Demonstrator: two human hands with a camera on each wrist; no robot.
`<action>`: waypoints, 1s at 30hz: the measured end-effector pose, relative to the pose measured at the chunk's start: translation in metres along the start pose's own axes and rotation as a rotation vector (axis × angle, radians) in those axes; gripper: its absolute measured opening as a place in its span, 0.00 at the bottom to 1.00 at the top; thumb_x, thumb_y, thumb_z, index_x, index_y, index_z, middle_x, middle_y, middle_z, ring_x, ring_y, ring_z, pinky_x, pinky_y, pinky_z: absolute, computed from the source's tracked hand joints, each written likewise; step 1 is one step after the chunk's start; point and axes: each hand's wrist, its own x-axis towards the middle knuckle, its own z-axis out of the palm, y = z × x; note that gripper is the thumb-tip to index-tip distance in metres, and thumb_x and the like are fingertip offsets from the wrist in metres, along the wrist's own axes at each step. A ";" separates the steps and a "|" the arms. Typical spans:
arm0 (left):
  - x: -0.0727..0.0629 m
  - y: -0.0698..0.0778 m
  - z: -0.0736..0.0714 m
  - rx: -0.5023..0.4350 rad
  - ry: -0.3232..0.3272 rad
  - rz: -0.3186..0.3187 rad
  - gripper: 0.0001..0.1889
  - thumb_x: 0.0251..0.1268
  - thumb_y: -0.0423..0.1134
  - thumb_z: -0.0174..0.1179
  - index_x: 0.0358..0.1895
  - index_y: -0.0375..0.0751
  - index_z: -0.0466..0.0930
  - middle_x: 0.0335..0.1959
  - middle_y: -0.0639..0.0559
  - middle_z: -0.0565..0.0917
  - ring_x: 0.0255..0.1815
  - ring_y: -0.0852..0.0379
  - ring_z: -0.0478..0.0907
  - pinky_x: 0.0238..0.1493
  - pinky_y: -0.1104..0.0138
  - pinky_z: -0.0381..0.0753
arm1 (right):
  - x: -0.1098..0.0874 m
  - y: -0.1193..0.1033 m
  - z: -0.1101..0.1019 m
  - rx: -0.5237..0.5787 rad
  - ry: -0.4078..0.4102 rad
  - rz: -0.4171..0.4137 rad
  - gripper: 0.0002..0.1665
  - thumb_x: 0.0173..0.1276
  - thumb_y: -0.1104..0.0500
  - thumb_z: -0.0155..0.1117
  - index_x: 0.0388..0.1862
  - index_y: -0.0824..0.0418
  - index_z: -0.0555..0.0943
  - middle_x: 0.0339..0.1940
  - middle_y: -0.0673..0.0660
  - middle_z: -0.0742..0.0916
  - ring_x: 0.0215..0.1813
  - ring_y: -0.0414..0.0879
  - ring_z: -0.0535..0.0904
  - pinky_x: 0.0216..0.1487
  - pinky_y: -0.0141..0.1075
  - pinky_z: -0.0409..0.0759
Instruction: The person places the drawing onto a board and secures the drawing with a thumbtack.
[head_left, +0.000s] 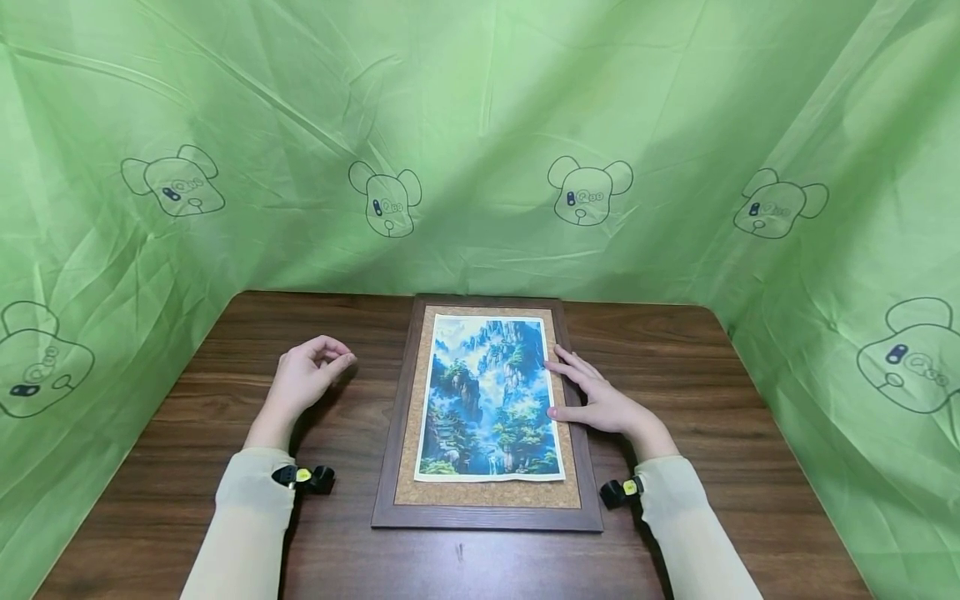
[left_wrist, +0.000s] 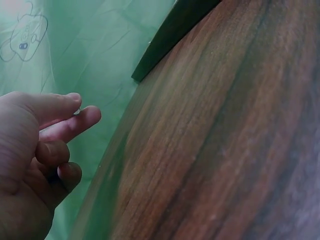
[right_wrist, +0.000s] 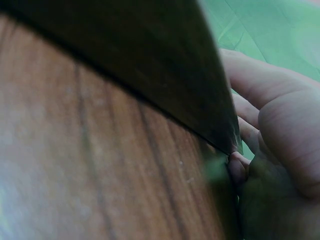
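A landscape print [head_left: 491, 400] in blue and green lies on a cork board [head_left: 487, 493] with a dark wooden frame [head_left: 487, 518]. My right hand [head_left: 596, 402] reaches over the frame's right side, fingers spread, with thumb and fingertips at the print's right edge. In the right wrist view, the fingers [right_wrist: 250, 75] pass over the frame's dark side [right_wrist: 125, 55]. To the left of the board, my left hand [head_left: 311, 367] hovers over the table, pinching a tiny pale object [left_wrist: 77, 111] between thumb and index finger. Its kind I cannot tell; the other fingers are curled.
The brown wood-grain table [head_left: 337, 550] carries the framed board, whose far edge lies close to the green curtain [head_left: 480, 125]. This curtain, printed with bear-like heads, encloses the back and both sides. A small black camera [head_left: 318, 479] sits on the left wrist, another camera [head_left: 615, 493] on the right.
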 end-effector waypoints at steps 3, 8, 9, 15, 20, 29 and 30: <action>0.000 0.001 0.000 0.006 0.006 0.000 0.06 0.73 0.44 0.75 0.41 0.47 0.89 0.24 0.55 0.85 0.22 0.60 0.76 0.26 0.68 0.73 | 0.000 -0.001 0.000 0.001 0.002 -0.001 0.51 0.74 0.41 0.76 0.90 0.48 0.64 0.94 0.51 0.49 0.92 0.62 0.35 0.80 0.79 0.43; 0.000 0.001 0.001 0.009 0.010 -0.021 0.08 0.73 0.47 0.76 0.39 0.48 0.90 0.20 0.54 0.80 0.20 0.59 0.74 0.23 0.66 0.72 | 0.000 -0.001 0.000 0.006 0.002 -0.002 0.51 0.74 0.42 0.77 0.90 0.47 0.64 0.94 0.51 0.49 0.92 0.62 0.35 0.80 0.79 0.43; 0.000 0.001 0.002 0.007 0.008 -0.028 0.09 0.72 0.47 0.76 0.38 0.48 0.89 0.19 0.54 0.80 0.19 0.59 0.73 0.22 0.66 0.71 | 0.000 -0.001 0.000 0.006 0.003 -0.002 0.51 0.74 0.42 0.77 0.90 0.47 0.64 0.94 0.51 0.49 0.92 0.62 0.35 0.80 0.79 0.43; -0.001 0.004 0.004 -0.004 0.000 -0.042 0.10 0.70 0.49 0.78 0.36 0.49 0.89 0.20 0.53 0.81 0.20 0.60 0.73 0.22 0.67 0.72 | 0.000 0.000 0.000 0.004 0.003 -0.003 0.51 0.74 0.42 0.77 0.90 0.47 0.64 0.94 0.51 0.49 0.92 0.62 0.35 0.80 0.78 0.43; -0.001 0.009 0.006 -0.010 0.001 -0.036 0.10 0.69 0.48 0.79 0.35 0.50 0.90 0.23 0.54 0.84 0.21 0.58 0.74 0.23 0.67 0.73 | 0.001 0.001 0.000 0.009 0.003 -0.002 0.51 0.74 0.42 0.77 0.90 0.46 0.64 0.94 0.50 0.49 0.92 0.62 0.35 0.80 0.79 0.43; 0.000 0.024 0.017 -0.019 -0.015 -0.025 0.08 0.66 0.45 0.81 0.34 0.49 0.91 0.24 0.56 0.87 0.21 0.58 0.76 0.23 0.67 0.75 | 0.000 -0.001 0.000 0.008 -0.001 0.002 0.51 0.75 0.41 0.76 0.90 0.46 0.64 0.94 0.49 0.48 0.92 0.62 0.35 0.80 0.78 0.43; 0.001 0.027 0.019 -0.020 -0.020 -0.022 0.08 0.66 0.45 0.81 0.34 0.49 0.91 0.24 0.56 0.87 0.21 0.58 0.76 0.23 0.67 0.75 | 0.000 -0.001 0.000 0.007 -0.001 0.002 0.51 0.75 0.41 0.76 0.90 0.46 0.64 0.94 0.49 0.48 0.92 0.62 0.35 0.80 0.78 0.44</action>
